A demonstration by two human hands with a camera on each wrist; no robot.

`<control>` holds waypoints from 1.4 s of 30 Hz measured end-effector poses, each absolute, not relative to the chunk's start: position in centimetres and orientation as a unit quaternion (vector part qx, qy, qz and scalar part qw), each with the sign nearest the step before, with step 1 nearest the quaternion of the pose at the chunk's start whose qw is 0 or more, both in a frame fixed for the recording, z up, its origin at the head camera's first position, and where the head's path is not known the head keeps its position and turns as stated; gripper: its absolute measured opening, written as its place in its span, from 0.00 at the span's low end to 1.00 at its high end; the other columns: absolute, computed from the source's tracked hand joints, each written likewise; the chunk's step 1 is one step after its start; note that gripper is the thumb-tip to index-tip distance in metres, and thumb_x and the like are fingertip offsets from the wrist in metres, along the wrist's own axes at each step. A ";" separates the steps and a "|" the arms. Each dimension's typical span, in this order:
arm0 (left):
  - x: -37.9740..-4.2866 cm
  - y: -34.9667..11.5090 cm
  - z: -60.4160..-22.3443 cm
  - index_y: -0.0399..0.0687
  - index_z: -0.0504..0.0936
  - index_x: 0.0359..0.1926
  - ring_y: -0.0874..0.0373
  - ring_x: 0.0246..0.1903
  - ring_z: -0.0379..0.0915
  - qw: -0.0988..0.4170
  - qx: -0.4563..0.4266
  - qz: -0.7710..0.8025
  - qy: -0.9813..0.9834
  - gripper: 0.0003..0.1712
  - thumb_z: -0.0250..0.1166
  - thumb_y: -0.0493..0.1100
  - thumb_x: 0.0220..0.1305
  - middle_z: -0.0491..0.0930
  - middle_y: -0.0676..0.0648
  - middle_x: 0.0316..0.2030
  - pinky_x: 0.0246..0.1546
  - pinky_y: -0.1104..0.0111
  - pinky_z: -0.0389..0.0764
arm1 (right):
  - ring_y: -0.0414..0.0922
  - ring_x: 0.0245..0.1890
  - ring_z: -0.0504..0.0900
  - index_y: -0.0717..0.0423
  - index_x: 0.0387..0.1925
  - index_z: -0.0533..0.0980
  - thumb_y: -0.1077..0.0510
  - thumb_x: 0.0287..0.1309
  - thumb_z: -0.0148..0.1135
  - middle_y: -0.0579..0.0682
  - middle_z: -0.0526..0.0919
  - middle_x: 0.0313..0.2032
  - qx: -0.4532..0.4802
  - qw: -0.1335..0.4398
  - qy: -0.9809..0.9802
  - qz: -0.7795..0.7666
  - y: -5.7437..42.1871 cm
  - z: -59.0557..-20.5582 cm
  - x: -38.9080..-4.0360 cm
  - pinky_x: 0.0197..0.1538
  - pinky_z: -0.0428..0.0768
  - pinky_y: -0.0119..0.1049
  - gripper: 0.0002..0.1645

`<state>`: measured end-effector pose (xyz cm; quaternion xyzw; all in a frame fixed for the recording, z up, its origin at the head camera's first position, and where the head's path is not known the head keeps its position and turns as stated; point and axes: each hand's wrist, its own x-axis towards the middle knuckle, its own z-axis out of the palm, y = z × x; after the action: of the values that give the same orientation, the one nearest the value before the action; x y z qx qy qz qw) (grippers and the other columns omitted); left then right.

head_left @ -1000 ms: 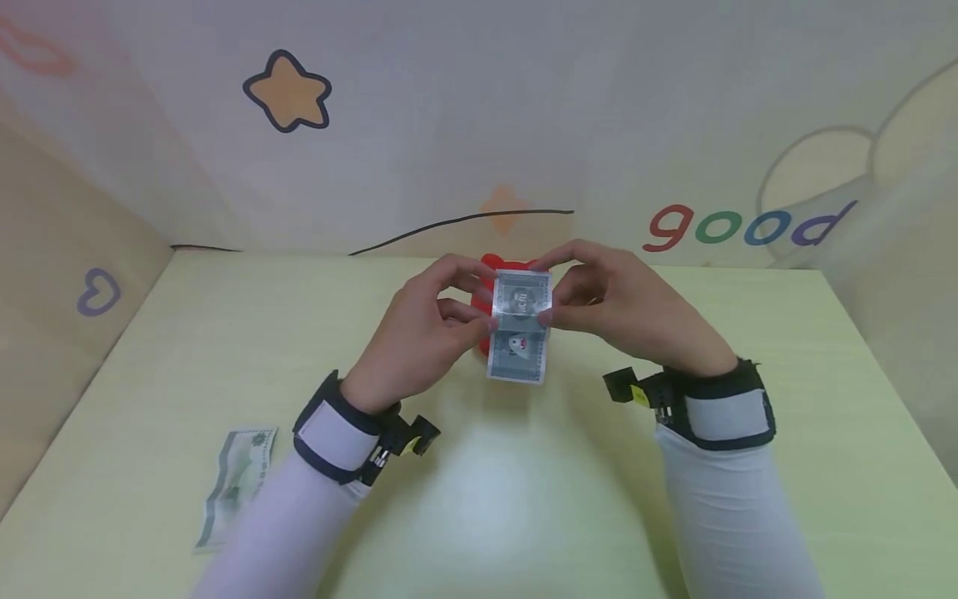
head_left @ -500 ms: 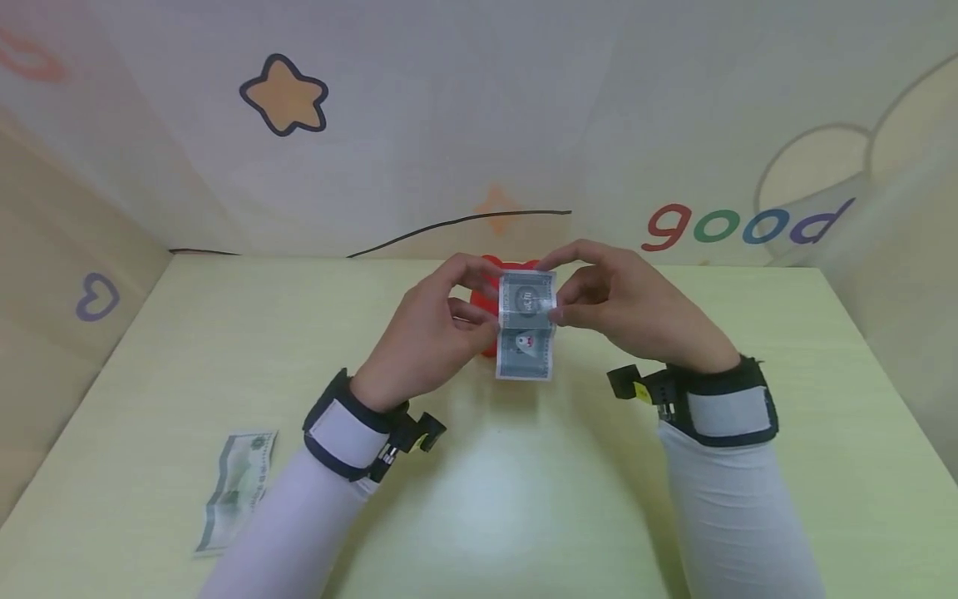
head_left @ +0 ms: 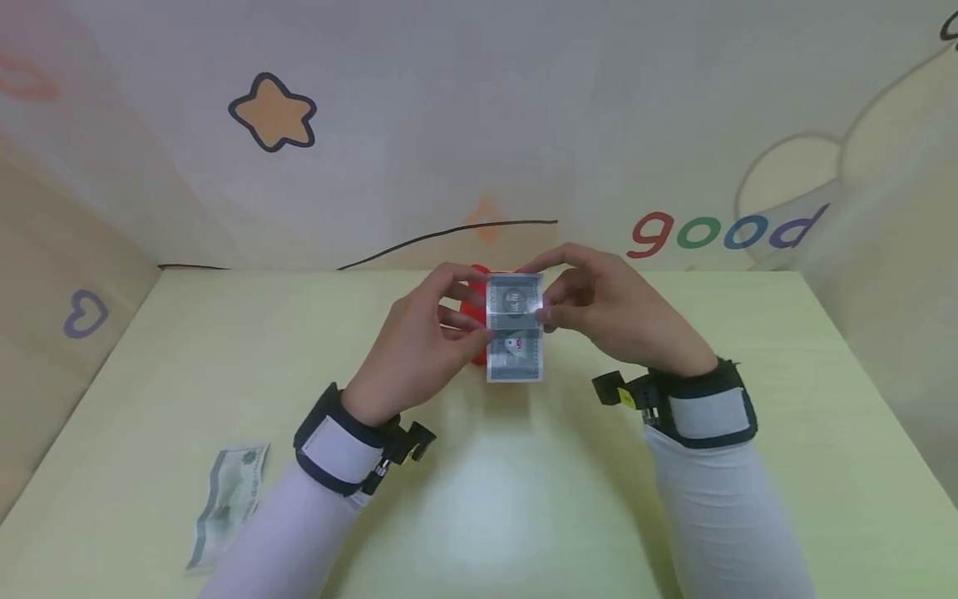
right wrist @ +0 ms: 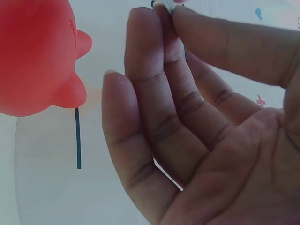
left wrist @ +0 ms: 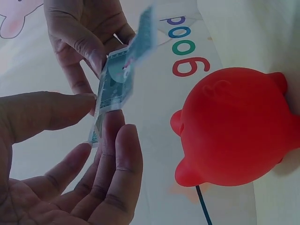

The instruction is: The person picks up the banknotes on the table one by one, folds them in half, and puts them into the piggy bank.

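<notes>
A small creased grey-green banknote [head_left: 515, 358] is stretched upright between both hands. My left hand [head_left: 415, 349] pinches its left edge between thumb and fingers. On the opposite edge, my right hand [head_left: 617, 308] pinches with thumb and fingers, its index finger reaching up near the top corner. Right behind the note stands a red piggy bank [head_left: 473, 309], mostly covered by the note and hands in the head view. The left wrist view gives its round body [left wrist: 229, 126] whole, apart from the hands. Only a sliver of the note [right wrist: 164, 5] shows in the right wrist view.
Another banknote [head_left: 228, 507] lies creased on the pale yellow table [head_left: 479, 516], beside the left forearm. A printed backdrop [head_left: 449, 125] with a star and the word "good" rises behind the table's far edge. Black wrist straps carry small cameras.
The note has gone from slightly tilted to nearly straight. Both hands keep their pinch on it and have barely moved. The head view has shifted a little.
</notes>
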<state>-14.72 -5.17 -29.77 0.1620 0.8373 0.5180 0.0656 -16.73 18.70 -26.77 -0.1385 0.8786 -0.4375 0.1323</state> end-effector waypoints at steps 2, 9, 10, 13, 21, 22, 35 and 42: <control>-14.8 -5.3 -29.6 0.51 0.70 0.68 0.49 0.45 0.85 0.062 0.162 0.511 0.842 0.33 0.71 0.37 0.65 0.82 0.43 0.52 0.42 0.61 0.89 | 0.49 0.40 0.88 0.43 0.63 0.76 0.66 0.65 0.67 0.55 0.85 0.39 -0.141 0.123 0.877 -0.442 18.6 -26.6 -16.8 0.46 0.83 0.41 0.27; -14.5 -5.0 -29.8 0.51 0.75 0.63 0.53 0.43 0.83 0.047 0.170 0.485 0.856 0.27 0.71 0.37 0.66 0.85 0.47 0.43 0.42 0.63 0.87 | 0.50 0.38 0.89 0.45 0.63 0.76 0.67 0.66 0.65 0.55 0.85 0.38 -0.142 0.108 0.875 -0.450 18.7 -26.8 -16.8 0.43 0.83 0.40 0.27; -14.5 -4.9 -29.9 0.52 0.76 0.63 0.53 0.42 0.83 0.044 0.171 0.484 0.857 0.26 0.71 0.37 0.66 0.85 0.48 0.43 0.43 0.63 0.87 | 0.50 0.38 0.89 0.45 0.63 0.75 0.67 0.66 0.65 0.55 0.85 0.38 -0.142 0.106 0.875 -0.450 18.7 -26.8 -16.8 0.43 0.84 0.40 0.27; -14.4 -4.7 -30.0 0.50 0.79 0.61 0.55 0.41 0.82 0.028 0.176 0.480 0.859 0.24 0.71 0.36 0.65 0.85 0.48 0.41 0.46 0.61 0.87 | 0.49 0.37 0.89 0.45 0.64 0.75 0.67 0.66 0.64 0.55 0.85 0.38 -0.144 0.103 0.875 -0.450 18.9 -27.0 -16.8 0.43 0.84 0.41 0.27; -14.3 -4.7 -29.7 0.49 0.83 0.58 0.57 0.40 0.81 0.021 0.159 0.481 0.862 0.20 0.71 0.35 0.65 0.85 0.50 0.40 0.47 0.61 0.87 | 0.49 0.37 0.87 0.46 0.60 0.77 0.66 0.67 0.64 0.55 0.84 0.38 -0.146 0.094 0.874 -0.454 18.8 -27.3 -16.7 0.42 0.82 0.41 0.22; -14.3 -4.7 -29.7 0.49 0.84 0.58 0.57 0.40 0.81 0.019 0.156 0.480 0.863 0.20 0.71 0.35 0.65 0.85 0.51 0.40 0.47 0.61 0.87 | 0.49 0.37 0.87 0.47 0.59 0.78 0.65 0.68 0.64 0.55 0.84 0.38 -0.146 0.095 0.874 -0.454 18.8 -27.3 -16.7 0.43 0.83 0.42 0.21; -14.2 -4.7 -30.2 0.46 0.87 0.55 0.56 0.40 0.81 -0.011 0.140 0.480 0.866 0.19 0.74 0.35 0.62 0.85 0.50 0.39 0.47 0.62 0.88 | 0.49 0.42 0.85 0.50 0.52 0.85 0.59 0.66 0.68 0.50 0.87 0.43 -0.145 0.111 0.872 -0.453 18.2 -27.5 -16.6 0.49 0.85 0.41 0.13; -14.4 -4.9 -29.8 0.48 0.89 0.55 0.57 0.40 0.81 -0.017 0.146 0.478 0.866 0.16 0.72 0.39 0.66 0.85 0.52 0.40 0.48 0.62 0.88 | 0.49 0.40 0.83 0.49 0.51 0.86 0.56 0.65 0.71 0.49 0.87 0.41 -0.154 0.114 0.879 -0.436 17.9 -27.3 -16.5 0.45 0.85 0.40 0.14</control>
<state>-14.42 -4.89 -29.78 0.1455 0.8662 0.4777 -0.0170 -16.50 17.91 -27.33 -0.1540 0.8792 -0.4361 0.1140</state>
